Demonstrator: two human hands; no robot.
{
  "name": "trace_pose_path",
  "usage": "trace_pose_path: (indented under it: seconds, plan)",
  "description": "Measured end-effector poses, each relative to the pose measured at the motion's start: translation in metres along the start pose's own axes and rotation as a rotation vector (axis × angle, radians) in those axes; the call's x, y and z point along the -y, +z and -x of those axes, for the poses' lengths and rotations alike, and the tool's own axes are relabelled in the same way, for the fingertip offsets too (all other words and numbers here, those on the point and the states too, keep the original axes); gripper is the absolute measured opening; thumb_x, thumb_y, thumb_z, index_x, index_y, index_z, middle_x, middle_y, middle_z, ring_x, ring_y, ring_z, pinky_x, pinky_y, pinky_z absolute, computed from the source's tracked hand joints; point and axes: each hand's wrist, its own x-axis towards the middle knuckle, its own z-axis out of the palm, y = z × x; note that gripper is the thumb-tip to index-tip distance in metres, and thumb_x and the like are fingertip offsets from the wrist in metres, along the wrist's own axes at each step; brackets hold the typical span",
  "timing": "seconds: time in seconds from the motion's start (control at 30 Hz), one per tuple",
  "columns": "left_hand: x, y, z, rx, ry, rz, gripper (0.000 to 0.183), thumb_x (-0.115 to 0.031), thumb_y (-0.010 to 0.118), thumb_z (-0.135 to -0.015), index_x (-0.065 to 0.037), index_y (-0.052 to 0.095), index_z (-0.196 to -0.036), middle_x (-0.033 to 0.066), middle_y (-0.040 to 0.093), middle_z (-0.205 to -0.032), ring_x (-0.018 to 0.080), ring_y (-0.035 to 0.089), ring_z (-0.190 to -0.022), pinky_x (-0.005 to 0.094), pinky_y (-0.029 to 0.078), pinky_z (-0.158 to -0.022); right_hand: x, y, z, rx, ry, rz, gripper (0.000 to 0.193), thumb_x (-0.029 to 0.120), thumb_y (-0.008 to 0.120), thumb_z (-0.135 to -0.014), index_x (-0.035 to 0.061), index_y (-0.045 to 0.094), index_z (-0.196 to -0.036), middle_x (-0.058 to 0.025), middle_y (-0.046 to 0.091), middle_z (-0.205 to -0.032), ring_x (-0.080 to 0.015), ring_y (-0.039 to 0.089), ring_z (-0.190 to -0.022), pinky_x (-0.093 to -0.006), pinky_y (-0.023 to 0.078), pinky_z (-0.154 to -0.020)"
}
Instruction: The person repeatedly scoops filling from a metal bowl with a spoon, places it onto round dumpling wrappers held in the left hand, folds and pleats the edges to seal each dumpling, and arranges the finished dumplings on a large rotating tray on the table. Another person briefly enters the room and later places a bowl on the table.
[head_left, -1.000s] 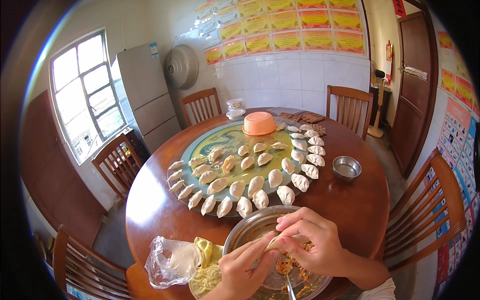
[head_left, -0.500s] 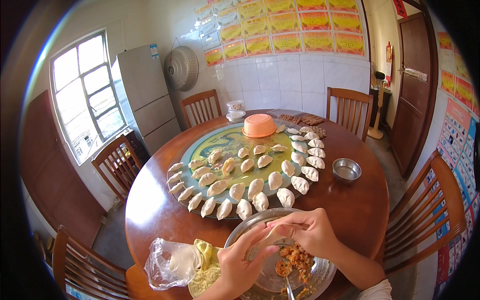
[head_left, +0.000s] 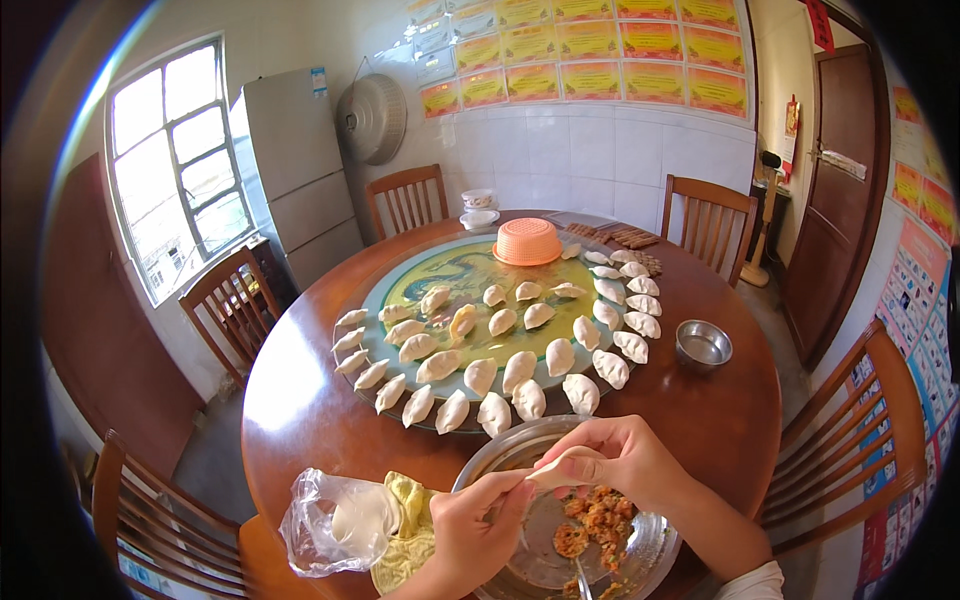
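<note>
Above a metal bowl, a pale folded dumpling is held between my two hands. My left hand pinches its left end between thumb and fingers. The fingers of my right hand are closed round its other side, hiding part of it. Below in the bowl lies an orange-brown minced filling, with a spoon resting in it, some filling on its head. Left of my left hand, a clear plastic bag holds round white dough wrappers, next to a yellow cloth.
Rows of shaped dumplings curve over the round glass turntable on the wooden table. An orange basket sits upside down at its far side. A small metal bowl stands at right. Wooden chairs surround the table.
My hands have drawn slightly apart, and more of the dumpling shows between them. My left fingers have closed in on its end. The whole view has shifted a little.
</note>
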Motion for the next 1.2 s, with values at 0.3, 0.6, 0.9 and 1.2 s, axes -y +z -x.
trace_pose_path:
  seconds: [0.3,0.6,0.9,1.2]
  plan:
    - [-0.005,-0.004,0.001,-0.148,0.458,-0.443,0.022,0.002,0.069,-0.071,0.003,0.063,-0.092,0.0131,0.063,-0.074,0.0162,0.062,-0.062,0.0238,0.048,-0.054,-0.01,0.015,-0.004,-0.077,-0.096,0.217,0.01,0.003,0.064,-0.08,-0.001,0.062,-0.089,-0.0122,0.063,-0.097,-0.0137,0.061,-0.087,-0.023,0.052,-0.068]
    - [-0.002,-0.008,0.005,-0.062,0.423,-0.425,0.022,0.002,0.069,-0.069,-0.001,0.065,-0.091,0.012,0.061,-0.074,0.0166,0.059,-0.059,0.0254,0.047,-0.051,-0.011,0.017,-0.002,0.022,-0.228,0.396,0.012,0.001,0.063,-0.08,-0.0026,0.061,-0.091,-0.0122,0.063,-0.098,-0.0136,0.061,-0.089,-0.0253,0.051,-0.078]
    - [0.007,-0.013,0.003,-0.011,0.079,0.069,0.009,-0.001,0.061,-0.079,0.002,0.063,-0.088,0.0082,0.06,-0.073,0.0133,0.058,-0.059,0.0239,0.046,-0.05,-0.007,0.011,0.007,-0.085,0.051,0.187,0.016,0.008,0.059,-0.085,-0.0034,0.058,-0.096,-0.0158,0.061,-0.104,-0.0158,0.061,-0.09,-0.0262,0.054,-0.071]
    - [0.004,-0.007,0.008,-0.086,0.241,-0.25,0.014,0.006,0.064,-0.073,0.002,0.064,-0.086,0.0093,0.057,-0.073,0.0136,0.058,-0.06,0.0224,0.046,-0.052,-0.018,0.019,0.009,-0.046,-0.297,0.45,0.013,0.008,0.063,-0.081,-0.0002,0.061,-0.091,-0.0109,0.062,-0.102,-0.0149,0.062,-0.087,-0.0266,0.051,-0.072]
